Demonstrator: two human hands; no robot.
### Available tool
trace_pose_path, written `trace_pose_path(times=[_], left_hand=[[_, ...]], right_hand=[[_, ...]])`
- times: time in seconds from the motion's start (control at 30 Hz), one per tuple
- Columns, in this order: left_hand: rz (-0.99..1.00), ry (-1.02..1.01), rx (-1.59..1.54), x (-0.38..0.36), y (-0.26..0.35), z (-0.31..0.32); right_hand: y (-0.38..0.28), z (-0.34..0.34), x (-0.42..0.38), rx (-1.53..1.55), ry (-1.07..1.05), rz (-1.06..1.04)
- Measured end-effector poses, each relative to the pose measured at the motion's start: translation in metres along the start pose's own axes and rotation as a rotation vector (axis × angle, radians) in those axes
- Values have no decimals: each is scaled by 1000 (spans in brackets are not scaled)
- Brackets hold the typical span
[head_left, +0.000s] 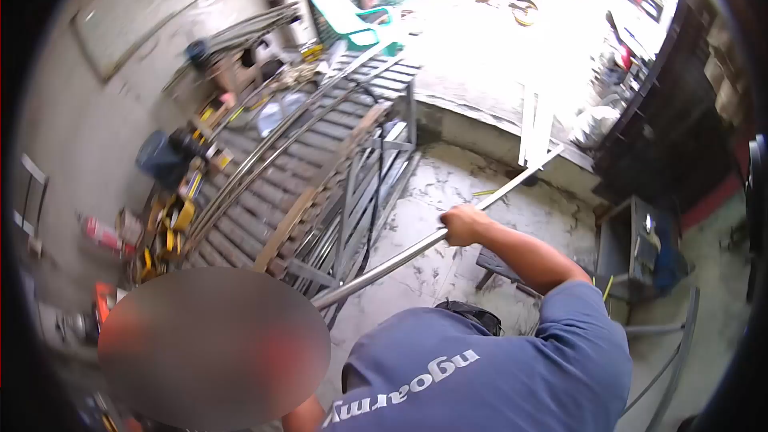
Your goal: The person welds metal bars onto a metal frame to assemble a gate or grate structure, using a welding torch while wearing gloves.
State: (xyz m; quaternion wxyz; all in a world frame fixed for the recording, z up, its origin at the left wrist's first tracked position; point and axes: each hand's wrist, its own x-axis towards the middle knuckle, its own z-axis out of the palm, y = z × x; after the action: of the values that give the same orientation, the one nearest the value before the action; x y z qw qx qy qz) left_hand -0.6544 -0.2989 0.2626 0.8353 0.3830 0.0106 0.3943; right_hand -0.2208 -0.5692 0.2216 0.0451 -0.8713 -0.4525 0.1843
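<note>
Neither my left hand nor my right hand is in view. A co-worker in a blue shirt (496,376) with lettering on it fills the lower middle, close in front of me. The co-worker's hand (462,226) is wrapped round a long, shiny metal tube (392,262), which slants from lower left to upper right. Part of the co-worker's other arm (304,416) shows at the bottom edge; its hand is hidden. A blurred oval covers the area beside the shirt.
A slatted metal table (304,152) at left carries long rods, tools and a bucket (158,156). More metal bars (384,184) lean below its edge. Beyond stands a green plastic chair (344,12). A grey metal cabinet (628,240) is at right, near a curved frame (680,352).
</note>
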Motion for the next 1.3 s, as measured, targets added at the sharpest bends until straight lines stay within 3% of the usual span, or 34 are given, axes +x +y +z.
trace_pose_path(times=[0.1,0.17,0.2,0.27,0.3,0.37,0.6,0.8,1.03,1.1,1.2,1.23,1.27,1.3], left_hand=[[48,-31,378,12,1,-10],[353,-121,1064,22,-1,-21],[508,-140,1261,31,2,-21],[428,-153,838,40,40,4],[221,-133,428,45,63,30],[11,-132,42,41,97,51],[5,-190,148,13,153,18],[153,-104,251,4,174,0],[297,398,-3,0,171,-67],[336,699,298,-1,183,-108],[674,706,1393,-10,231,-116],[874,606,1881,-10,237,-120],[757,439,2100,-19,229,-119],[861,210,1989,-18,217,-100]], right_hand=[[19,17,-3,16,73,11],[29,35,5,20,175,-43],[30,40,7,43,185,-79],[26,53,7,99,174,-128],[22,55,7,122,162,-145],[5,58,0,150,186,-177],[-51,49,-15,108,84,-56],[-82,39,-27,60,87,-2],[-137,39,-46,-32,136,-13],[-167,35,-47,-123,28,101],[-218,36,-54,-172,-22,35],[-237,39,-55,-203,-55,1],[-260,42,-57,-210,-87,-18],[-285,45,-59,-220,-121,-41]])
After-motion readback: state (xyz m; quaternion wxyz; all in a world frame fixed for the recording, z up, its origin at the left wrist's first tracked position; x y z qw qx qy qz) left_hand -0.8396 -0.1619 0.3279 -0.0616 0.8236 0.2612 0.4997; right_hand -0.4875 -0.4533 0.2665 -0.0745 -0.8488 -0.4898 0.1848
